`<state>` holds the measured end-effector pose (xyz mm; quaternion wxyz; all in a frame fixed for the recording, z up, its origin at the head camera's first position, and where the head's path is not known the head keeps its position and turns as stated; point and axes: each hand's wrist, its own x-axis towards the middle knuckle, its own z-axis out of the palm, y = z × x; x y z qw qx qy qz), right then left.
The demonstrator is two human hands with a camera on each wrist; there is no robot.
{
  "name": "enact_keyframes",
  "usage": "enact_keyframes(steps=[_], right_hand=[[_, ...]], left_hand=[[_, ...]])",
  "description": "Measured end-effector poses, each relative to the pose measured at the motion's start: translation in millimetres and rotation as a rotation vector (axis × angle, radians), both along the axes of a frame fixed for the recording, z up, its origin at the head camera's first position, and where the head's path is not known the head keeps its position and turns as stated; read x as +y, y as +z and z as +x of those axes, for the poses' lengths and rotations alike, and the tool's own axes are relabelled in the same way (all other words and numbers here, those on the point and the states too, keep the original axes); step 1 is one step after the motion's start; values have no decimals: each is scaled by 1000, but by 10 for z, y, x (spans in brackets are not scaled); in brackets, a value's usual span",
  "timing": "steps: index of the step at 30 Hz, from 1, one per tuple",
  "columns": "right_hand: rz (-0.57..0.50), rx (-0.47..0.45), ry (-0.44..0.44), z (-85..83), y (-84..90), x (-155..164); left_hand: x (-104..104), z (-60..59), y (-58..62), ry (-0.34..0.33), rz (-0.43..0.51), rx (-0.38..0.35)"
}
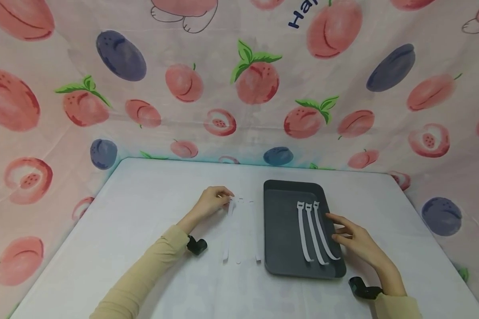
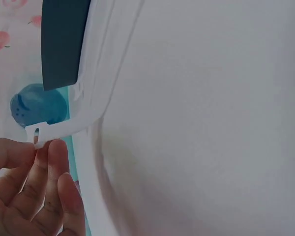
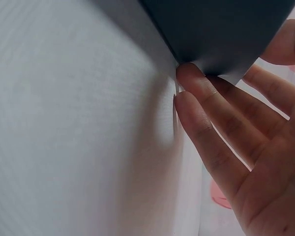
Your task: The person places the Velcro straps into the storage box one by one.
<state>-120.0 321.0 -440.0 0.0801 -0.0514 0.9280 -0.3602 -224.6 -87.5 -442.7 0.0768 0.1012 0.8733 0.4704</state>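
A dark grey tray lies on the white table, right of centre. Three white straps lie side by side in its right half. My right hand rests at the tray's right rim, fingers straight; in the right wrist view the fingertips touch the tray's edge. Left of the tray, my left hand pinches the slotted head end of a white strap between thumb and fingers. That strap trails toward me across the table.
More white straps lie on the white table between the held one and the tray, faint against the surface. A fruit-print cloth walls in the back and both sides. Black wrist cameras sit on both forearms.
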Motion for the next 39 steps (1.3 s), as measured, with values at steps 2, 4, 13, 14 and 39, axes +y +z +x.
enact_keyframes(steps=[2,4,13,14,39], right_hand=[[1,-2,1,-3,3,4],[1,3,2,-8,5,9],[-5,10,7,-12,29,6],[-6,6,7,-13,31,6],[-11,-9,-5,23,-2,-23]], left_hand=[[10,20,25,-2,2,9],[21,41,48,-4,1,23],[48,151,160,-15,19,59],[48,166,172,-15,19,63],[-49,512,434,-40,38,128]])
